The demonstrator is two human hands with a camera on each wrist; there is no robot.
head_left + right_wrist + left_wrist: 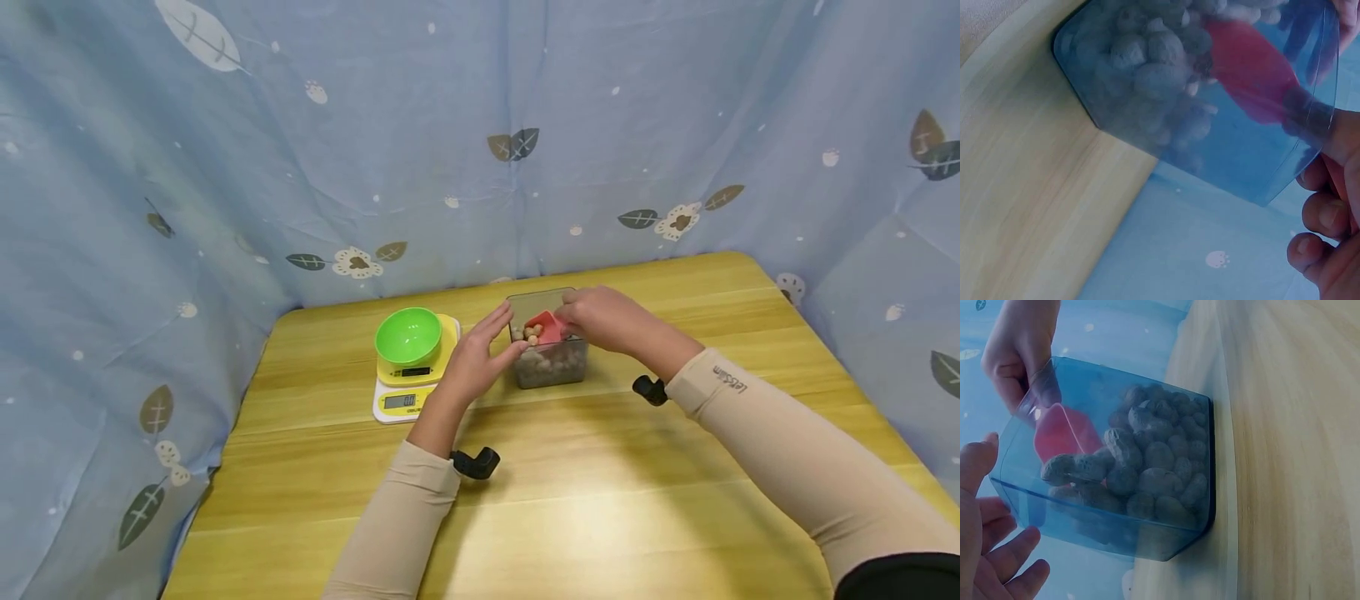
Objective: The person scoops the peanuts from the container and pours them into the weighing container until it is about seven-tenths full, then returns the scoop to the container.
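Over the near part of the desk (555, 533) reach two sleeves (795, 454), the right one lettered, apparently, "LetsSlim". Beyond, one scale (431, 387), its small print unreadable, carries one bowl (408, 337). Right of it stands one box (551, 379) of many peanuts (1160, 453); the left hand (476, 358), fingers extended, is at its rim, while the right hand (606, 318) pinches one scoop (549, 329) inside. A curtain (450, 167) hangs behind.

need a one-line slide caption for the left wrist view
Right hand holding a pink scoop among peanuts in a see-through container, left hand beside it.
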